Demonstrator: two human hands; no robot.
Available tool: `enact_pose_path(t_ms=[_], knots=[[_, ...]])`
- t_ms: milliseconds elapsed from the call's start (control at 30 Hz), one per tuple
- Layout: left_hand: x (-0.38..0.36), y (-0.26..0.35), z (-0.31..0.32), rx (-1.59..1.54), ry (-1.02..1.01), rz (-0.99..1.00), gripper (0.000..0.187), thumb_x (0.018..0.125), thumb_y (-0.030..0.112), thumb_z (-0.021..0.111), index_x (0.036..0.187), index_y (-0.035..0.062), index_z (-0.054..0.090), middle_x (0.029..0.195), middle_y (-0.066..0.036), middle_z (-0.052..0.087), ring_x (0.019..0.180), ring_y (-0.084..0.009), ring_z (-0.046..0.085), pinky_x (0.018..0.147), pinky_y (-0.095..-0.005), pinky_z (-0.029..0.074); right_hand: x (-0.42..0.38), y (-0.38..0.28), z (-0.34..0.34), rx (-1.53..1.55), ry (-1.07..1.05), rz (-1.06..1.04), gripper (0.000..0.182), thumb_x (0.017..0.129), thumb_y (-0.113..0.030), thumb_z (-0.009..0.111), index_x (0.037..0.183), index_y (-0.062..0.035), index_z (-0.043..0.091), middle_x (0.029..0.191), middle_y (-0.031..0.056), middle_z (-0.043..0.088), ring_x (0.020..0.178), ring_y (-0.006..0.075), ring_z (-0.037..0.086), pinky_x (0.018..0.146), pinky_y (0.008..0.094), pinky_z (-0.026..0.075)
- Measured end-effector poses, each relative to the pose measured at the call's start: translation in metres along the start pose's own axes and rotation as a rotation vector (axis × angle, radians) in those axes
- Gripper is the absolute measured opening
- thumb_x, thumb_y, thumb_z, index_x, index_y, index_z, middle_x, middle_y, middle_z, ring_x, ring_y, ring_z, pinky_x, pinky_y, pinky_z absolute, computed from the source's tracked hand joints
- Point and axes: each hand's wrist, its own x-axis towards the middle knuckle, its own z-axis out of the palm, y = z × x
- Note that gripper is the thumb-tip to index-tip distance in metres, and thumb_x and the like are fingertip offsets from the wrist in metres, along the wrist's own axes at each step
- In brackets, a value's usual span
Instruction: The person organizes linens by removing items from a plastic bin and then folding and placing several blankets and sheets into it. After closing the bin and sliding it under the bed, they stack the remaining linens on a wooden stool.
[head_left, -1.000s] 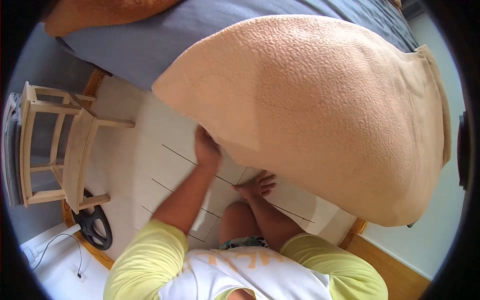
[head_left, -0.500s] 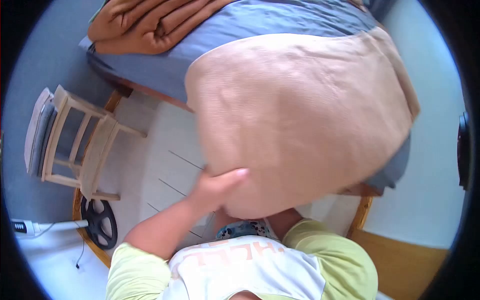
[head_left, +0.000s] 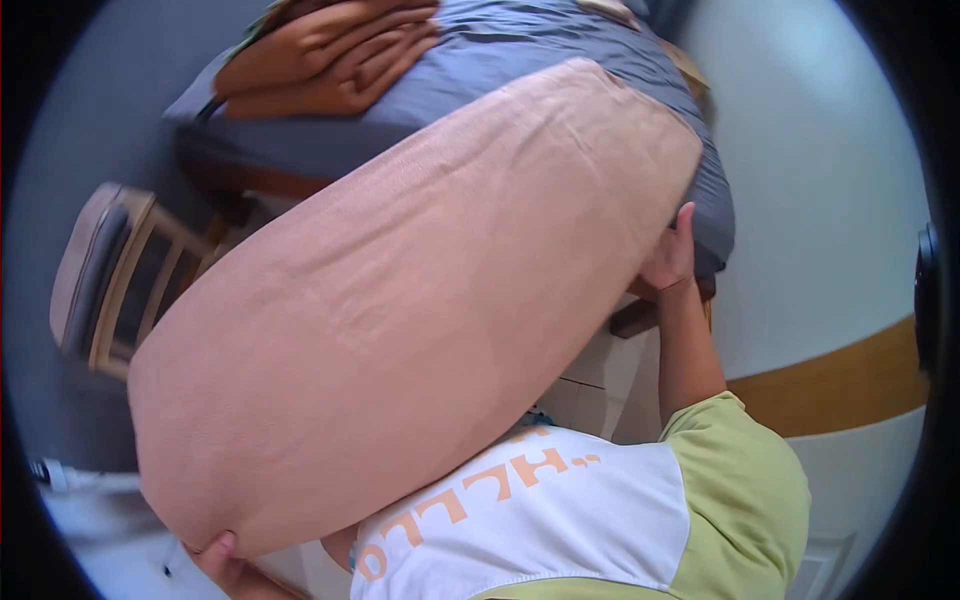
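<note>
Bedside — both hands (head_left: pixel 672 250) grip the blanket (head_left: pixel 400 300); arms spread wide.

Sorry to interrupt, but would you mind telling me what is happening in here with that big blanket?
A person in a yellow-sleeved shirt holds a peach fleece blanket stretched wide between both hands. The left hand grips its lower corner; the right hand grips the far edge near the bed. Folded orange bedding lies on the grey sheet, and a wooden chair stands beside the bed.
</note>
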Motion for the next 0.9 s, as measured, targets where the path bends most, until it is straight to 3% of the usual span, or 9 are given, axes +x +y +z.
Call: enact_pose_path(t_ms=[67, 167, 267, 367, 433, 567, 700, 767, 900], knots=[[-0.043, -0.031, -0.114, -0.002, 0.231, -0.064, 0.077, 0.063, 0.024, 0.069, 0.129, -0.0066, 0.045, 0.122, -0.018, 0.055, 0.111, -0.0302, 0.054, 0.096, -0.0436, 0.043, 0.014, 0.004, 0.029, -0.257, 0.224, -0.197, 0.078, 0.087, -0.06, 0.051, 0.139, -0.0038, 0.038, 0.138, 0.0156, 0.047, 0.125, 0.0311, 0.047, 0.099, 0.0462, 0.044], [-0.115, -0.073, -0.247, 0.018, 0.626, -0.146, 0.063, 0.071, 0.025, 0.065, 0.124, -0.0045, 0.05, 0.119, -0.015, 0.057, 0.11, -0.0263, 0.055, 0.096, -0.0395, 0.043, 0.033, 0.002, 0.012, -0.303, 0.233, -0.061, 0.053, 0.092, -0.034, 0.051, 0.135, -0.004, 0.044, 0.127, 0.015, 0.056, 0.114, 0.0293, 0.056, 0.096, 0.045, 0.048], [-0.114, -0.038, -0.196, 0.395, 0.639, -0.091, 0.042, 0.084, 0.015, 0.06, 0.12, -0.005, 0.055, 0.125, -0.014, 0.055, 0.116, -0.0222, 0.052, 0.102, -0.0345, 0.038, 0.048, 0.052, 0.033, -0.469, -0.228, 0.324, 0.044, 0.09, -0.016, 0.048, 0.133, -0.0037, 0.046, 0.124, 0.0134, 0.058, 0.111, 0.0251, 0.059, 0.093, 0.0408, 0.05], [-0.074, 0.003, -0.093, 0.192, 0.514, 0.006, 0.084, 0.074, 0.007, 0.073, 0.143, 0.0027, 0.026, 0.132, -0.014, 0.051, 0.111, -0.0231, 0.056, 0.093, -0.0349, 0.046, 0.021, 0.217, 0.163, -0.577, -0.533, 0.441, 0.043, 0.089, -0.012, 0.051, 0.131, -0.0037, 0.047, 0.123, 0.012, 0.058, 0.111, 0.0227, 0.058, 0.093, 0.0385, 0.05], [-0.072, 0.0, -0.055, 0.868, 0.29, 0.028, 0.097, 0.067, 0.017, 0.077, 0.146, 0.0079, 0.022, 0.139, -0.019, 0.045, 0.112, -0.0351, 0.057, 0.093, -0.0407, 0.046, -0.009, 0.3, 0.215, -0.469, -0.729, 0.66, 0.041, 0.089, -0.01, 0.053, 0.129, -0.0035, 0.049, 0.121, 0.0112, 0.058, 0.11, 0.0213, 0.058, 0.093, 0.037, 0.049], [-0.054, -0.001, -0.028, 0.757, -0.318, -0.236, 0.074, 0.065, 0.027, 0.077, 0.133, 0.0132, 0.05, 0.122, -0.02, 0.057, 0.103, -0.0415, 0.058, 0.088, -0.0422, 0.048, -0.065, 0.412, 0.304, -0.147, -1.071, 1.091, 0.038, 0.088, -0.005, 0.057, 0.126, -0.0031, 0.052, 0.117, 0.0097, 0.06, 0.108, 0.0185, 0.058, 0.093, 0.034, 0.047], [-0.071, 0.054, -0.058, 1.224, 0.121, -0.048, 0.044, 0.065, 0.031, 0.076, 0.103, 0.012, 0.066, 0.09, -0.012, 0.067, 0.085, -0.0308, 0.065, 0.077, -0.0405, 0.051, -0.098, 0.456, 0.371, 0.132, -1.379, 1.417, 0.036, 0.087, -0.001, 0.061, 0.122, -0.0027, 0.055, 0.113, 0.0081, 0.061, 0.106, 0.0157, 0.058, 0.093, 0.031, 0.045], [-0.101, 0.073, -0.078, 1.242, 0.099, -0.121, 0.05, 0.066, 0.036, 0.075, 0.107, 0.011, 0.063, 0.096, -0.013, 0.064, 0.091, -0.0321, 0.061, 0.081, -0.0413, 0.048, -0.105, 0.466, 0.394, 0.215, -1.495, 1.521, 0.035, 0.086, 0.001, 0.063, 0.121, -0.0025, 0.057, 0.111, 0.0073, 0.062, 0.105, 0.0143, 0.058, 0.094, 0.0295, 0.045], [-0.148, 0.089, -0.127, 1.174, -0.001, -0.444, 0.063, 0.068, 0.045, 0.072, 0.117, 0.0089, 0.056, 0.108, -0.017, 0.058, 0.103, -0.0347, 0.053, 0.089, -0.043, 0.042, -0.074, 0.507, 0.401, -0.098, -1.761, 1.232, 0.032, 0.09, -0.004, 0.06, 0.121, -0.0014, 0.054, 0.118, 0.0062, 0.059, 0.108, 0.0142, 0.056, 0.094, 0.0288, 0.043]])
